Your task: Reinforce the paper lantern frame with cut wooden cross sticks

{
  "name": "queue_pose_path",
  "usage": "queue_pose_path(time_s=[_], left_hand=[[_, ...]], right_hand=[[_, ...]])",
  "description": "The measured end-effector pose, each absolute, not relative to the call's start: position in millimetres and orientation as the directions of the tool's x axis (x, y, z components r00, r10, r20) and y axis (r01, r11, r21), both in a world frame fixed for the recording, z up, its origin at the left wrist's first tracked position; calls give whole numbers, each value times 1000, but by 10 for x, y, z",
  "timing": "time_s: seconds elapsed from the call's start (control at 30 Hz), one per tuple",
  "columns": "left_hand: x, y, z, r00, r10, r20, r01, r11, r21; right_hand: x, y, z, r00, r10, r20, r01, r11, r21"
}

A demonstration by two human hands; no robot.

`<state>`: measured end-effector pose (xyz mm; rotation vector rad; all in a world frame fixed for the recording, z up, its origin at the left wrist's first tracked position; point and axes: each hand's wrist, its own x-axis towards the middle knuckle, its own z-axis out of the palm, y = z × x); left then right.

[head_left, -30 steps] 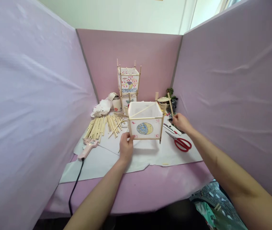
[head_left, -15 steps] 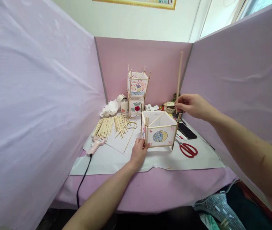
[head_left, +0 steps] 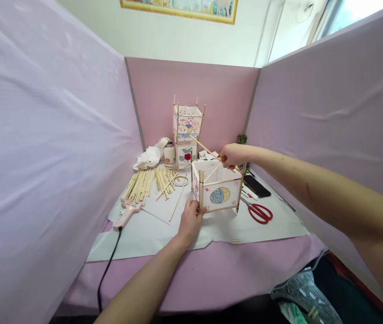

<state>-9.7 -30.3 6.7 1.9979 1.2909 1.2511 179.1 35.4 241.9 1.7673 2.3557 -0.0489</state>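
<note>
A square paper lantern frame (head_left: 219, 192) with a blue-and-yellow moon picture stands on white paper (head_left: 158, 225). My left hand (head_left: 190, 219) grips the frame's near-left corner post at the bottom. My right hand (head_left: 232, 155) hovers over the frame's open top and pinches a long thin wooden stick (head_left: 205, 148), which slants up to the left across the top.
Two finished lanterns (head_left: 186, 135) are stacked at the back. A pile of wooden sticks (head_left: 147, 181) and a pink glue gun (head_left: 127, 211) with a black cord lie left. Red scissors (head_left: 259, 212), a phone (head_left: 259, 185) and pens lie right. Pink partitions enclose three sides.
My right hand lifted the stick from the right side of the table, held it upright, then lowered and tilted it over the frame's top. My left hand stayed on the corner post.
</note>
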Motion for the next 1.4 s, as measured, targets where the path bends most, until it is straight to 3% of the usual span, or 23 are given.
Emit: queue_pose_path(time_s=[0.47,0.8,1.0,1.2,1.4], left_hand=[[-84,-271,71,185,873,451,470,-481,740],[-53,-277,71,199,882,427,488,-467,737],[-295,49,427,416,892,176,476,-378,794],[-299,795,949,135,957,256,147,-275,950],[27,1120,1049,224,957,183,-89,-167,982]], right_hand=[[1736,230,2379,-200,913,-355,910,308,279],[1820,285,2289,-207,890,-406,913,324,246],[1878,281,2241,-220,883,-415,907,342,246],[1851,215,2243,-226,890,-396,895,350,275],[1857,179,2248,-240,890,-388,886,364,287]])
